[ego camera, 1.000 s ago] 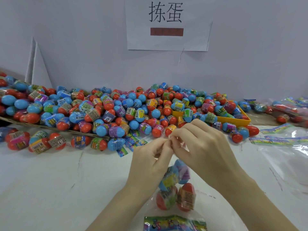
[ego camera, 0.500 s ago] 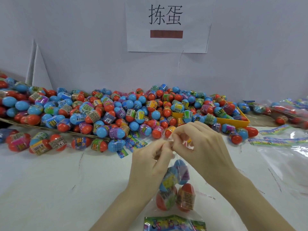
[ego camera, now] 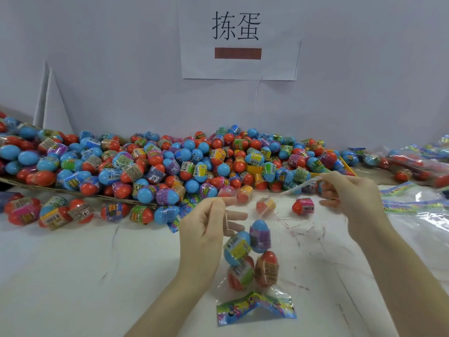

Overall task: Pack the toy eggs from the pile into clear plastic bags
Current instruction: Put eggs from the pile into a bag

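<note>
My left hand (ego camera: 206, 229) sits at centre, thumb and forefinger pinching the top edge of the clear bag (ego camera: 255, 283); the other fingers are loosely spread. Left grip: narrow, on bag film. My right hand (ego camera: 349, 198) is up at 2 o'clock from the left, well apart from it, fingers curled, pinching a thin clear strip (ego camera: 298, 187) that runs back toward the bag mouth. Right grip: narrow, on the strip. The strip is blurred; I can't tell whether it is a tear-off tape or the bag's flap.

The bag hangs from my left grip, its lower end on the table (ego camera: 73, 276). Inside: four eggs (ego camera: 260, 237), two blue ones on top, two red ones beneath, all touching. A colourful printed card (ego camera: 255, 308) sits at the bag's bottom end, at 6 o'clock from the eggs.

The pile of eggs (ego camera: 170, 166) runs across the back of the table from 9 to 1 o'clock, against the wall, blue and red with printed wrap bands. Part of the pile sits on a flat brown board (ego camera: 73, 192) at 10 o'clock, part in a yellow tray (ego camera: 252, 170) at 1 o'clock. Loose eggs lie on the table just in front of the pile; two red ones (ego camera: 303, 206) lie between my hands.

Packed bags (ego camera: 418, 161) are at 2 o'clock at the far right edge. Empty bags (ego camera: 413, 205) with coloured headers lie just right of my right hand. A paper sign (ego camera: 239, 37) is on the wall at 12 o'clock.
</note>
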